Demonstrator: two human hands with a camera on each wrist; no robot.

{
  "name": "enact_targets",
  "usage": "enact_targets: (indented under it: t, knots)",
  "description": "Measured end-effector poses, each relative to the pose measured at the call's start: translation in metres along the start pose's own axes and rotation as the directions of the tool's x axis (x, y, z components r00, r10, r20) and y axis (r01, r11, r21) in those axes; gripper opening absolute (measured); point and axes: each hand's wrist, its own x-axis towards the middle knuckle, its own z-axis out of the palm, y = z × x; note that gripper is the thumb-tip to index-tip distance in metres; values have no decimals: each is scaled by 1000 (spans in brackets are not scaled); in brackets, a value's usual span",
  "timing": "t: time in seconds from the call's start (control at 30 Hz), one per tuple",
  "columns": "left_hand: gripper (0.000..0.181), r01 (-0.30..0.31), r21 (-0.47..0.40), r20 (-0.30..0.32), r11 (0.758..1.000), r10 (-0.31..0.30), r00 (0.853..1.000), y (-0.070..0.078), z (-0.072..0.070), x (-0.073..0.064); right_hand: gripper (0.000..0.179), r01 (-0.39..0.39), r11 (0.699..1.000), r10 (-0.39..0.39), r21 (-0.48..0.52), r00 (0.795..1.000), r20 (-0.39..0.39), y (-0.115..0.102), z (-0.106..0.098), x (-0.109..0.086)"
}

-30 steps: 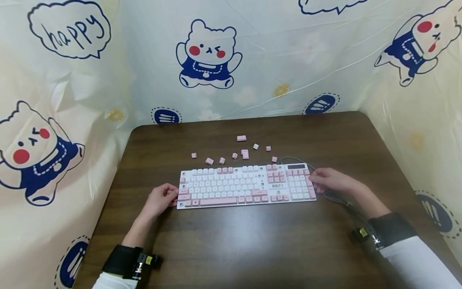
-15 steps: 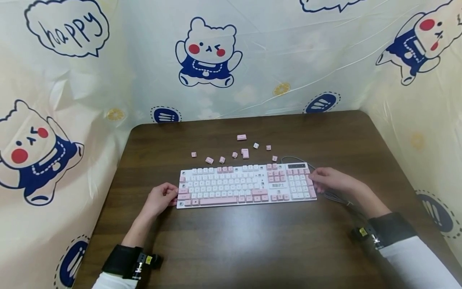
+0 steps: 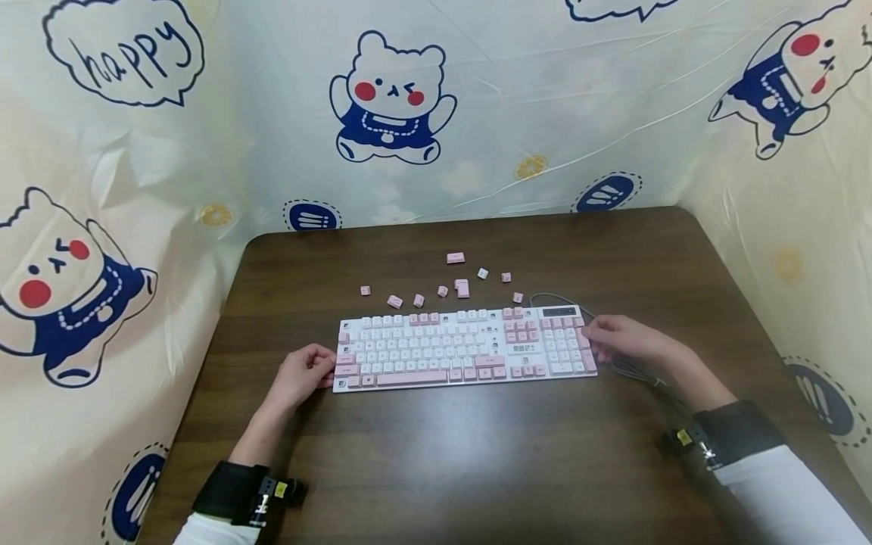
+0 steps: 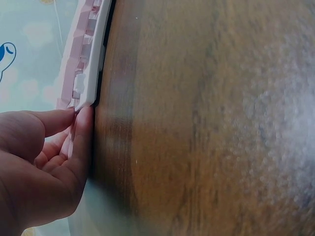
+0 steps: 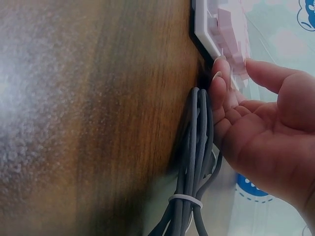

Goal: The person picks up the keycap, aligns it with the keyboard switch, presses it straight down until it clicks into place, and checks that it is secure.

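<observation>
A pink and white keyboard (image 3: 436,348) lies across the dark wooden table, several of its key spots bare. My left hand (image 3: 303,375) pinches its left end; in the left wrist view the left hand's thumb (image 4: 58,120) is at the top edge and the fingers sit low along the side. At the opposite end my right hand (image 3: 623,339) grips the right edge, its thumb (image 5: 268,73) by the pink keys and its curled fingers against the side. Behind the keyboard lie loose keycaps, among them a long pink keycap (image 3: 455,258) and a white keycap (image 3: 482,273).
A grey cable (image 5: 197,137), bundled with a pale tie, lies on the table (image 3: 463,469) beneath the right hand. A patterned sheet (image 3: 518,98) with cartoon bears hangs behind the table and along both sides. More pink keycaps (image 3: 394,301) lie close to the keyboard's back edge.
Both hands stay at the keyboard's ends and the loose keycaps keep their places. Only the head view has shifted very slightly.
</observation>
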Motion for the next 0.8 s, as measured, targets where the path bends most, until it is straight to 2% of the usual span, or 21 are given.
enact_targets:
  t: [0.8]
  knots:
    - [26, 38, 29, 9, 999, -38, 999, 0, -1, 2, 36, 11, 999, -11, -37, 1000, -4, 6, -1, 3]
